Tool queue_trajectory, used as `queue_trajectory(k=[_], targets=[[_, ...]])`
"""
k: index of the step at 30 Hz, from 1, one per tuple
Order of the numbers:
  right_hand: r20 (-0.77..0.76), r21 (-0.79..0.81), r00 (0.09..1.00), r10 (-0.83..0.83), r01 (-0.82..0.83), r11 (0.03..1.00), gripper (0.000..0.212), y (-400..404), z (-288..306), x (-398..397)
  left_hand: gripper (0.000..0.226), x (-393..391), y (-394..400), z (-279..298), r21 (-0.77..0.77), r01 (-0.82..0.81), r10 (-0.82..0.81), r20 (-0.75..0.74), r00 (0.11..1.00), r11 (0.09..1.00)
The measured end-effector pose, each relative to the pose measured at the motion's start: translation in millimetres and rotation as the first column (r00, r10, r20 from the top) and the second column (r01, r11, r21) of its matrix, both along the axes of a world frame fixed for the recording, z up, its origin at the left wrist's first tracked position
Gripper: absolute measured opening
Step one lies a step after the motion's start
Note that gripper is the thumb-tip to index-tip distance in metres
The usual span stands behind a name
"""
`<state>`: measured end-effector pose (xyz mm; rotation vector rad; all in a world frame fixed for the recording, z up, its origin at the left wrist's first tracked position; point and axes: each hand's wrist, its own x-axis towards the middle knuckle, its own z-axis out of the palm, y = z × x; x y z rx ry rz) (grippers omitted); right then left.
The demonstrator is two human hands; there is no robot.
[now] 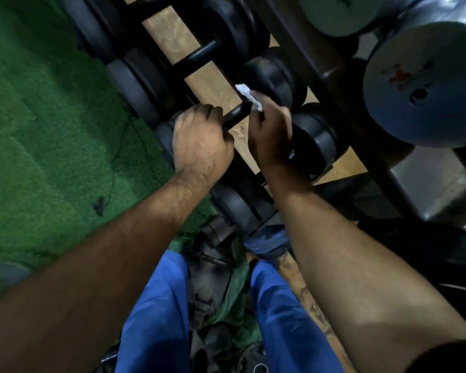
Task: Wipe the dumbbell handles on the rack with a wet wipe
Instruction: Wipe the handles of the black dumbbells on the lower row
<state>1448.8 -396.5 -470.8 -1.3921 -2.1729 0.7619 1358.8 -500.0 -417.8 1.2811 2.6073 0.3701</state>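
both hands on one black dumbbell handle, a white wet wipe bunched in the right.

the dumbbell handle (236, 114) lies on the lower tier of the rack (293, 28), running between two dark round heads, with only a short bare stretch showing between the hands. the left hand (201, 141) has its fingers curled tight round the handle's near end. the right hand (271, 130) is closed round the far end with the wet wipe (249, 96) pinched in its fingers, a crumpled white tail sticking up past the knuckles. another black dumbbell (199, 53) sits just beyond on the same tier, and larger grey-faced dumbbells (425, 82) fill the tier above at right. green turf (46, 125) spreads to the left, and blue trousers (156, 313) show below.
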Motion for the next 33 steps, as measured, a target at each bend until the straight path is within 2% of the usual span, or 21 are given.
queue_trajectory(k=[1, 3, 5, 7, 9, 11, 12, 13, 14, 17, 19, 22, 24, 26, 30, 33], targets=[[0.039, 0.091, 0.996, 0.078, -0.082, 0.993, 0.039, 2.6, -6.1, 0.2, 0.028, -2.3, -0.7, -5.1, -0.012, -0.014, 0.014, -0.011, 1.000, 1.000], [0.259, 0.219, 0.949, 0.181, -0.241, 0.946, 0.045, 5.4, -18.0, 2.9, 0.033, -5.3, -3.5, -14.4, -0.053, -0.011, 0.009, -0.037, 0.999, 0.999], [0.479, 0.244, 0.856, 0.193, -0.341, 0.908, 0.055, 4.5, -24.5, 3.6, 0.041, -7.6, -6.2, -20.3, -0.064, -0.015, 0.013, -0.026, 1.000, 0.998], [0.555, 0.188, 0.798, 0.237, -0.398, 0.898, 0.065, 2.2, -29.1, 5.0, 0.044, -8.8, -9.7, -21.4, -0.029, -0.057, 0.057, 0.011, 0.998, 0.998], [0.499, 0.068, 0.779, 0.380, -0.472, 0.879, 0.069, 6.6, -29.9, 10.4, 0.047, -8.0, -12.2, -20.5, -0.012, -0.085, 0.085, 0.034, 0.996, 0.996], [0.229, -0.092, 0.838, 0.495, -0.488, 0.868, 0.061, 20.1, -30.8, 16.5, 0.049, -7.5, -12.3, -20.1, -0.011, -0.091, 0.091, 0.044, 0.995, 0.996], [0.086, -0.147, 0.868, 0.490, -0.475, 0.867, 0.057, 26.9, -31.4, 18.1, 0.048, -8.4, -12.0, -20.2, -0.012, -0.092, 0.093, 0.048, 0.994, 0.996], [0.013, -0.171, 0.886, 0.463, -0.454, 0.875, 0.054, 30.6, -30.4, 17.3, 0.047, -9.6, -11.6, -20.4, -0.010, -0.098, 0.099, 0.053, 0.994, 0.995], [0.007, -0.173, 0.896, 0.445, -0.437, 0.883, 0.052, 30.9, -28.7, 14.5, 0.046, -10.2, -11.6, -20.8, -0.006, -0.107, 0.107, 0.058, 0.993, 0.994], [0.167, -0.098, 0.895, 0.413, -0.402, 0.911, 0.040, 27.9, -19.7, 4.3, 0.046, -9.5, -12.6, -22.9, -0.006, -0.121, 0.121, 0.069, 0.990, 0.993], [0.254, -0.130, 0.875, 0.412, -0.391, 0.911, 0.043, 24.5, -9.1, -0.7, 0.046, -9.9, -12.2, -23.8, -0.006, -0.125, 0.125, 0.069, 0.990, 0.992], [0.318, -0.113, 0.808, 0.496, -0.487, 0.866, 0.046, 15.1, 2.9, 4.2, 0.044, -10.3, -10.8, -24.5, -0.006, -0.132, 0.132, 0.063, 0.989, 0.991], [0.323, -0.111, 0.824, 0.466, -0.456, 0.883, 0.051, 18.5, 8.5, 5.1, 0.042, -9.2, -11.5, -25.4, -0.008, -0.129, 0.130, 0.041, 0.991, 0.992], [0.286, -0.087, 0.854, 0.435, -0.429, 0.899, 0.045, 25.4, 5.8, -1.0, 0.041, -8.1, -11.9, -25.8, -0.021, -0.118, 0.119, 0.021, 0.993, 0.993], [0.286, -0.105, 0.802, 0.525, -0.518, 0.849, 0.034, 28.8, -3.1, -10.5, 0.038, -8.8, -10.3, -25.6, -0.037, -0.110, 0.110, 0.008, 0.994, 0.993], [0.307, -0.111, 0.783, 0.542, -0.536, 0.837, 0.040, 25.6, -8.9, 0.7, 0.035, -8.5, -11.3, -27.1, -0.026, -0.100, 0.101, 0.011, 0.995, 0.995]])
